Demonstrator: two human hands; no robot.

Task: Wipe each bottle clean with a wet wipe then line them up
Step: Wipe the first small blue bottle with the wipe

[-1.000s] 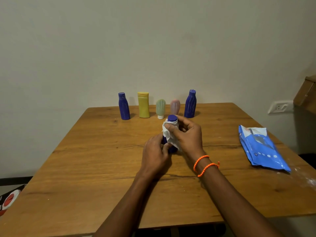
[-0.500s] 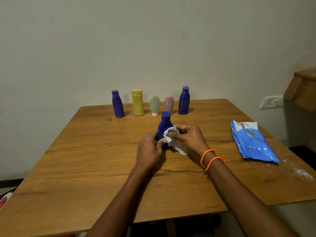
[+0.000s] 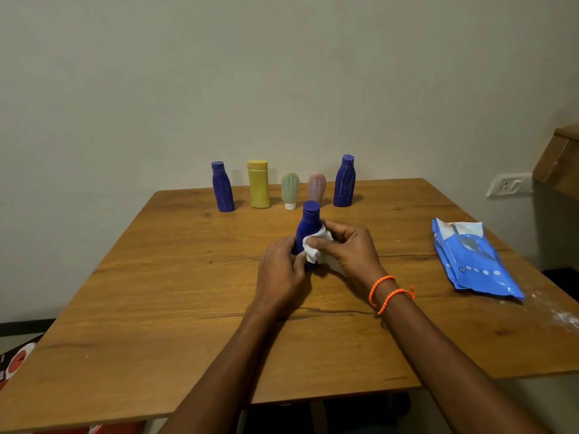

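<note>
A dark blue bottle [image 3: 308, 223] stands upright at the middle of the wooden table [image 3: 163, 296]. My left hand [image 3: 280, 272] grips its lower body from the left. My right hand [image 3: 349, 249] pinches a white wet wipe [image 3: 315, 245] against the bottle's right side. Behind, near the wall, stand a blue bottle [image 3: 222, 187], a yellow bottle [image 3: 258, 184], a small green bottle [image 3: 289, 190], a pink bottle [image 3: 316, 185] and another blue bottle [image 3: 344, 181] with pale streaks.
A blue pack of wet wipes [image 3: 473, 258] lies flat on the table's right side. White powder specks [image 3: 564, 316] mark the right edge. A wall socket [image 3: 507, 184] and a wooden box [image 3: 557, 161] are beyond the table at right.
My right hand slid the wipe down from the bottle's cap to its body, uncovering the cap. My left hand kept its grip on the base.
</note>
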